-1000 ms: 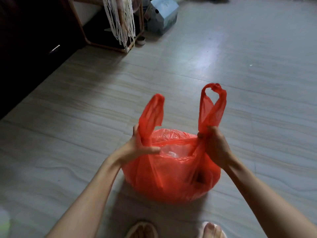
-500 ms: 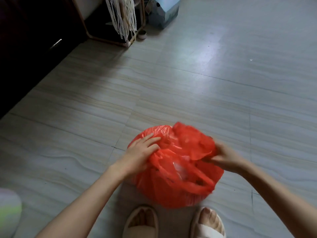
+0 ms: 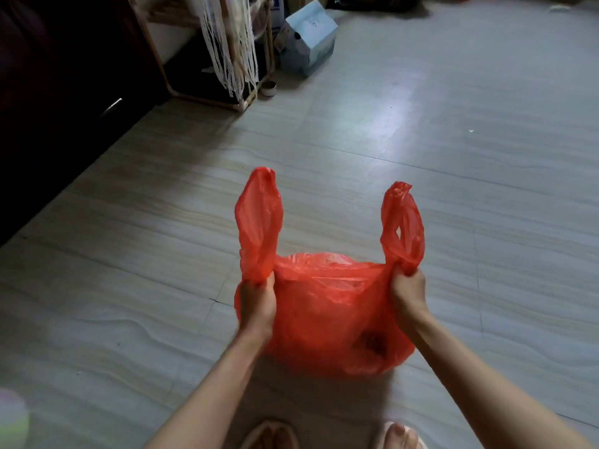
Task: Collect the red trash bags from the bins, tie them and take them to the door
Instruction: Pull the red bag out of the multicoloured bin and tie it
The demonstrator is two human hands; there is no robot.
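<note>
Two handle loops of a red trash bag [image 3: 327, 312] are being held up at once, one per hand. The left handle loop [image 3: 259, 222] is gripped at its base by the left hand [image 3: 257, 304], fingers curled tight around the gathered plastic. Same deal on the other side: the right handle loop [image 3: 402, 226] is pinched at its root by the right hand [image 3: 407, 291], fingers closed around it. Both loops are stood upright above the fists and pulled apart, so the bag's mouth is stretched taut between them.

The bag itself is full and rounded, and is seen low over the pale tiled floor [image 3: 453, 157], right in front of the person's feet; whether its bottom is resting on the tiles can't really be told. Something dark is visible through the plastic near the lower right. Slippers [image 3: 270, 434] are caught at the bottom edge of the frame.

Further back, a light blue carton [image 3: 308, 37] is lying on the floor beside a wooden rack [image 3: 246, 102] with white fringe [image 3: 231, 47] hung over it. A small round tin [image 3: 268, 89] is set by the rack's foot. Dark furniture [image 3: 58, 92] is seen along the left.
</note>
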